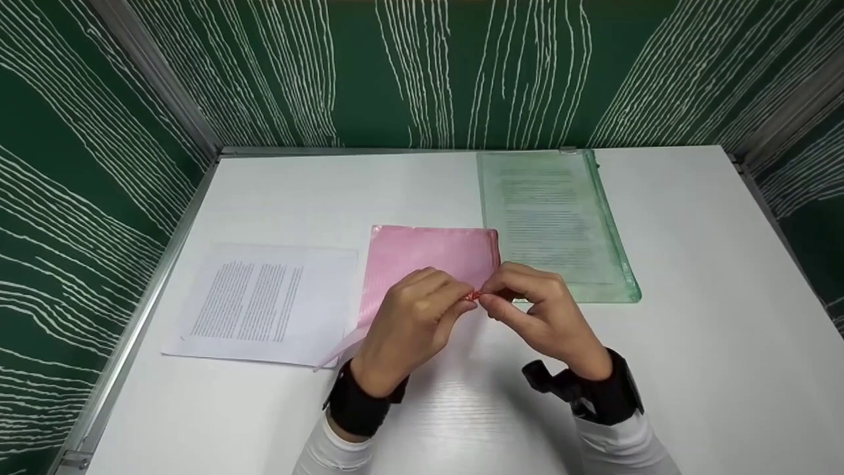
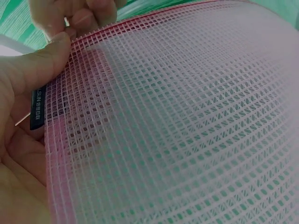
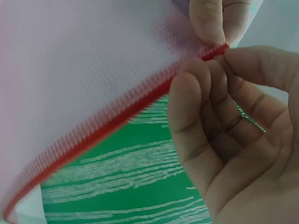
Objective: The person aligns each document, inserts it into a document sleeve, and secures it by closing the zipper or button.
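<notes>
A pink mesh zipper pouch [image 1: 428, 254] is held up over the middle of the white table, with a red zipper [image 3: 112, 116] along one edge. My left hand [image 1: 412, 323] grips the pouch by a corner at one end of the zipper. In the left wrist view its thumb presses on the mesh, beside a dark tag [image 2: 38, 109] with white lettering. Right against it, my right hand [image 1: 544, 313] pinches the zipper's end between thumb and fingers. The fingertips of both hands nearly meet there. Whether a zipper pull is between them is hidden.
To the left lies a printed paper sheet [image 1: 323, 297], partly under the pouch's lower corner. A green transparent zipper pouch [image 1: 560, 290] with a printed page inside lies at the back right. Green panels [image 1: 356, 72] with white lines stand around the white table [image 1: 712, 264].
</notes>
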Tool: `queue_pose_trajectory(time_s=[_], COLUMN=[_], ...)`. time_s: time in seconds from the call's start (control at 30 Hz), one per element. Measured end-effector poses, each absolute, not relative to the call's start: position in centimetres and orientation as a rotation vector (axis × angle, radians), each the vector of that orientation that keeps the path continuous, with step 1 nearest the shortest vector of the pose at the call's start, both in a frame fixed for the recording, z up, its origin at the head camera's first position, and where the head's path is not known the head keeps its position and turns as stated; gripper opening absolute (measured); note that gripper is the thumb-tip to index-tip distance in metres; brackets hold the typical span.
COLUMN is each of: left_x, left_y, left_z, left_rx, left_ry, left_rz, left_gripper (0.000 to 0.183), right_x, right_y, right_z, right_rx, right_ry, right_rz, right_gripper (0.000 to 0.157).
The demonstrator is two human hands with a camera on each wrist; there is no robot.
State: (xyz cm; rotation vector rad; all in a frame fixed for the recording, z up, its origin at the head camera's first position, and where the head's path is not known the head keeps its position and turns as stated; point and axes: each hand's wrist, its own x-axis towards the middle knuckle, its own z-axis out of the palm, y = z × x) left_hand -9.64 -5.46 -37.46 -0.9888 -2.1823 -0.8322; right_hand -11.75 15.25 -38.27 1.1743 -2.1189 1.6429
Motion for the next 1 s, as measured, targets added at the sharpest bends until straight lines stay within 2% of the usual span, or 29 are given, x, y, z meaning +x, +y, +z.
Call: queue_pose_trajectory(time_s=[0.47, 1.0], left_x=[-9.50, -9.54], left_y=[-5.37, -5.42], left_z=[-37.25, -36.89], left_rx=[-0.938, -0.922], left_ry=[-2.073, -1.998], left_rz=[-0.897, -0.903], left_gripper=[0.012, 0.008], right_x=[-11.78, -11.77], right_y=[15.32, 15.44], right_z=[-38.68, -38.61], right_rx=[1.178, 1.049], right_ry=[-2.067, -2.068], right_rz=[2.085, 2.103], right_gripper=[0.020, 0.021])
